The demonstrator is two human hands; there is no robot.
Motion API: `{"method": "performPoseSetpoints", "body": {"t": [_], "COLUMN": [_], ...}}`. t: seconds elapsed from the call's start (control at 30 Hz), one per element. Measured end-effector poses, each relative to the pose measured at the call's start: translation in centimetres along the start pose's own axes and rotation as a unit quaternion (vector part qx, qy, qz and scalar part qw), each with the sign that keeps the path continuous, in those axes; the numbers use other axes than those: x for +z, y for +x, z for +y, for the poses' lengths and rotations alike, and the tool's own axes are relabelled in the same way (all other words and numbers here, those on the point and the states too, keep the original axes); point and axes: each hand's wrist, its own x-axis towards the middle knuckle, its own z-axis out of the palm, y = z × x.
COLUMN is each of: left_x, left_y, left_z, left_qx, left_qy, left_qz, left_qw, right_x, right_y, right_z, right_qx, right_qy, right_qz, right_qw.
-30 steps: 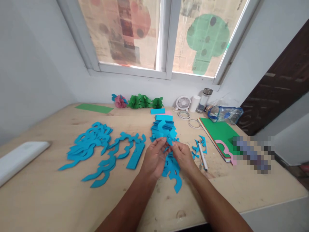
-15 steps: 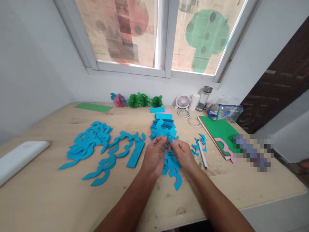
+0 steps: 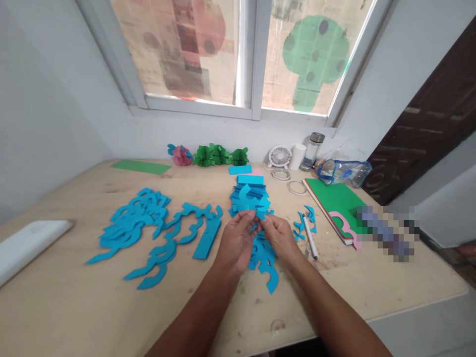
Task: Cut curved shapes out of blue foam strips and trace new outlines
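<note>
Close together over the table, my left hand point(image 3: 238, 237) and my right hand point(image 3: 278, 236) pinch a small piece of blue paper point(image 3: 261, 214) between their fingertips. Its lower part is hidden by my fingers. Behind them lies a pile of folded blue paper point(image 3: 248, 197); below, blue paper scraps point(image 3: 265, 259) spill toward me. Left of my left hand are a folded blue paper strip point(image 3: 207, 239), wavy blue cut-outs point(image 3: 165, 250) and a larger heap of them point(image 3: 136, 218). A white pen point(image 3: 311, 237) and blue offcuts point(image 3: 298, 225) lie right of my right hand.
Along the back stand green paper shapes point(image 3: 219, 154), a pink paper shape point(image 3: 182, 155), a small fan point(image 3: 280, 156) and a bottle point(image 3: 312, 151). Tape rolls point(image 3: 281, 174) lie before the fan. At right are green sheets point(image 3: 336, 199) and a clear pouch point(image 3: 345, 173). A white object point(image 3: 31, 248) sits left.
The view has shifted slightly, so the scene sits a little further left. My hands keep nearly the same pinch on the blue paper.
</note>
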Motion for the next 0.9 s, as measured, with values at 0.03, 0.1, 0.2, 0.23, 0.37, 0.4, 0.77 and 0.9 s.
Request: {"method": "performPoseSetpoints", "body": {"t": [0.03, 0.1, 0.2, 0.23, 0.37, 0.4, 0.77, 0.9], "left_x": [-0.06, -0.16, -0.26, -0.28, -0.34, -0.34, -0.33, -0.6], "left_y": [0.06, 0.16, 0.27, 0.29, 0.24, 0.2, 0.33, 0.62], "left_z": [0.03, 0.14, 0.32, 0.34, 0.09, -0.02, -0.33, 0.03], "left_qx": [-0.001, 0.002, 0.009, 0.011, 0.001, -0.007, 0.006, 0.04], "left_qy": [-0.003, -0.002, 0.011, 0.016, 0.048, 0.06, 0.127, 0.152], "left_qz": [0.0, 0.002, 0.016, 0.022, 0.02, 0.015, 0.007, 0.022], "left_qw": [1.0, 1.0, 1.0, 1.0, 0.999, 0.998, 0.992, 0.987], "right_x": [-0.04, -0.2, -0.6, -0.73, -0.96, -0.94, -0.81, -1.02], "right_y": [0.03, 0.15, 0.44, 0.54, 0.74, 0.74, 0.7, 0.75], "right_z": [-0.01, -0.05, -0.22, -0.34, -0.86, -0.92, -0.6, -0.56], "right_qx": [0.0, 0.009, 0.05, 0.063, 0.084, 0.084, 0.067, 0.048], "right_qy": [0.004, 0.015, 0.058, 0.078, 0.158, 0.171, 0.13, 0.084], "right_qz": [-0.002, -0.004, 0.027, 0.047, 0.101, 0.101, 0.054, 0.05], "right_qw": [1.0, 1.0, 0.997, 0.994, 0.979, 0.976, 0.988, 0.994]}}
